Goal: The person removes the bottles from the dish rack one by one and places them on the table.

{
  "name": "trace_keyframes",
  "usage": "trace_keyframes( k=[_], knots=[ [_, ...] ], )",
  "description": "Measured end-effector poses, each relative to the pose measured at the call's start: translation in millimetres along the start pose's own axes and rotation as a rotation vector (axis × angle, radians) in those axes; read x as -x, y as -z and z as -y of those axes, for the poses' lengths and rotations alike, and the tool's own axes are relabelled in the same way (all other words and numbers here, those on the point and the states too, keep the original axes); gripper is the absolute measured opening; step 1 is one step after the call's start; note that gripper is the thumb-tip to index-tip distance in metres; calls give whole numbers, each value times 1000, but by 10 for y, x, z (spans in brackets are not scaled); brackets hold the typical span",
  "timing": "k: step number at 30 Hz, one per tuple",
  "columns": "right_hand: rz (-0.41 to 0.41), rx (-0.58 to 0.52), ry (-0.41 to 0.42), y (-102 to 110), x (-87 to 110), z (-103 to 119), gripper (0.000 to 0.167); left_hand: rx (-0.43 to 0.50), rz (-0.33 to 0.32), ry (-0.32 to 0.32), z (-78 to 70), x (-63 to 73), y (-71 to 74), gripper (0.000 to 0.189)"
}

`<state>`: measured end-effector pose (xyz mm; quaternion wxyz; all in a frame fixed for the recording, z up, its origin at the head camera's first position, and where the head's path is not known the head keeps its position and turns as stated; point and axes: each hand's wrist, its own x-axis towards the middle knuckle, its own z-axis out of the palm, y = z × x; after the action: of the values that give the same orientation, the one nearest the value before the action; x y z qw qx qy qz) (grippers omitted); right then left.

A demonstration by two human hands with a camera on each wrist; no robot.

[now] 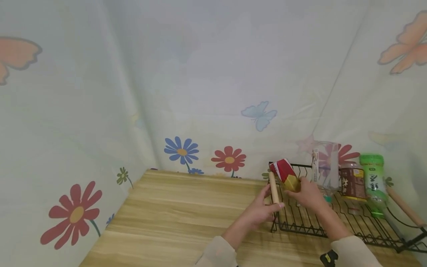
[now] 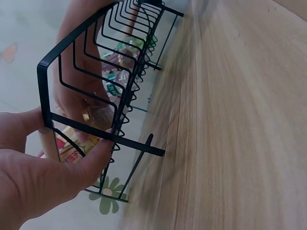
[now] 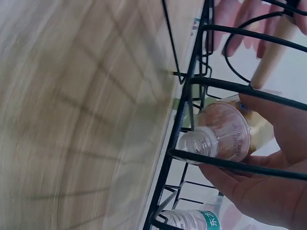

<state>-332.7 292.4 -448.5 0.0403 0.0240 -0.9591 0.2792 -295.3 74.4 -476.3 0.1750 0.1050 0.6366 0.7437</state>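
Observation:
A clear bottle with a red and gold label (image 1: 285, 172) leans inside the black wire rack (image 1: 300, 227), near its left end. My right hand (image 1: 308, 193) grips this bottle by its side; in the right wrist view its bare clear neck (image 3: 199, 145) points down between the wires. My left hand (image 1: 257, 212) holds the rack's left end around the wooden handle (image 1: 274, 189). In the left wrist view, fingertips of the left hand (image 2: 53, 179) lie against the black end frame (image 2: 79, 125).
Right of the hands, the rack holds a clear bottle (image 1: 328, 168), a brown-labelled bottle (image 1: 353, 181) and a green-white bottle (image 1: 373, 180), all bottoms up. Another wooden handle (image 1: 405, 205) is at the right end. A wooden table (image 1: 183, 211) lies below; a flower-printed curtain (image 1: 207, 92) hangs behind.

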Motion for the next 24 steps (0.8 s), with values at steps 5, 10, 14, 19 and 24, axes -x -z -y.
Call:
trace_keyframes(
  k=[5,10,14,19,24],
  knots=[
    [23,-10,-13,100,42,51,91,-4,-1,0,11,-11,7,82],
    [-3,-56,-16,191,118,112,95,-13,9,-5,32,-12,22,82],
    [-78,-94,17,258,199,175,94,-20,12,-13,42,-3,30,82],
    [-162,-125,70,333,302,283,94,-37,26,-32,49,4,41,81],
    [-232,-139,112,361,382,410,88,-48,19,-34,70,-22,51,80]
  ],
)
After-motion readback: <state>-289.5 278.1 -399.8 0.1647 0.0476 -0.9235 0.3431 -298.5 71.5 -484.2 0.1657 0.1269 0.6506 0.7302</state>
